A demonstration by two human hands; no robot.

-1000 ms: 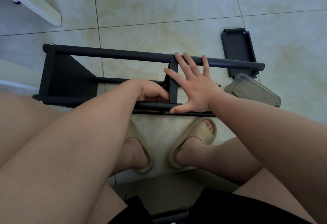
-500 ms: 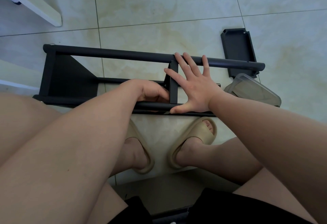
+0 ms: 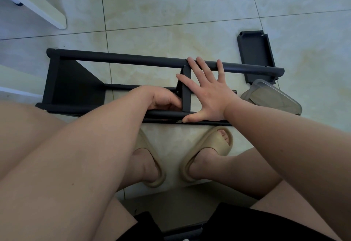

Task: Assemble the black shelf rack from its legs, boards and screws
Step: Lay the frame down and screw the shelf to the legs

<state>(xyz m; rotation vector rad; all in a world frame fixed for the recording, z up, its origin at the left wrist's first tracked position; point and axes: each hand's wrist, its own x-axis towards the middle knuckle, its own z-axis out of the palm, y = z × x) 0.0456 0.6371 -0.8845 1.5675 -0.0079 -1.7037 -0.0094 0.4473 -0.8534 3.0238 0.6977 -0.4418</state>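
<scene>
Feet: our tan slippers (image 3: 210, 145) stand on the floor tiles.
Left hand: our left hand (image 3: 165, 100) curls against the middle board (image 3: 186, 88); we cannot tell what its fingers hold.
Right hand: our right hand (image 3: 207, 92) is spread wide, thumb on the near leg (image 3: 163, 114), fingertips on the far leg (image 3: 121, 61).
Rack: the black shelf rack (image 3: 76, 84) lies on its side just beyond our feet.
Far right: a clear container (image 3: 275, 98), then a loose board (image 3: 255, 54).

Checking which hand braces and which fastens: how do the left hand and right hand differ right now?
The right hand lies flat with fingers spread; the left hand is curled. The right hand spans from the far leg to the near leg; the left hand sits between the legs, beside the middle board. Whether the left hand holds anything is hidden. Both are at the middle board.
</scene>
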